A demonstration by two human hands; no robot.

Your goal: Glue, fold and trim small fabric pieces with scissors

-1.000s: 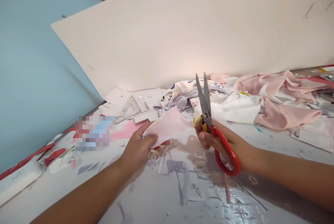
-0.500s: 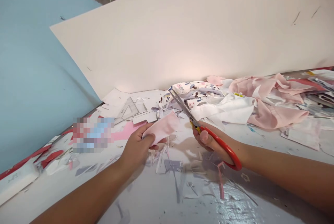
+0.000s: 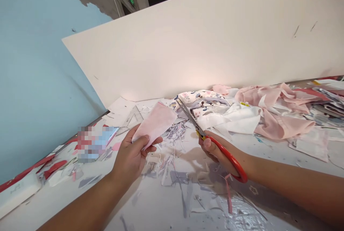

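Observation:
Pinched between the thumb and fingers of my left hand point(image 3: 134, 152) is a pale pink rectangular piece of fabric point(image 3: 158, 120), tilted and held above the table. My right hand point(image 3: 215, 148) grips a pair of scissors point(image 3: 225, 154) with red handles. Their metal blades point up and to the left, nearly together, and stand apart from the pink piece. Behind the blades lies a floral-print cloth point(image 3: 204, 98). Thin offcuts point(image 3: 176, 130) are heaped on the table between and beyond my hands.
Pink fabric point(image 3: 285, 123) and white fabric point(image 3: 236, 118) lie crumpled at the right. A clear set square point(image 3: 133, 118) rests at the back left, near a partly blurred-out item point(image 3: 107, 139). A large white board point(image 3: 188, 51) rises behind the table point(image 3: 150, 209), beside a blue wall point(image 3: 40, 80).
My left hand has moved left with the pink fabric, which now shows more of its flat face. The scissors have stayed nearly in place. The view has tilted up slightly.

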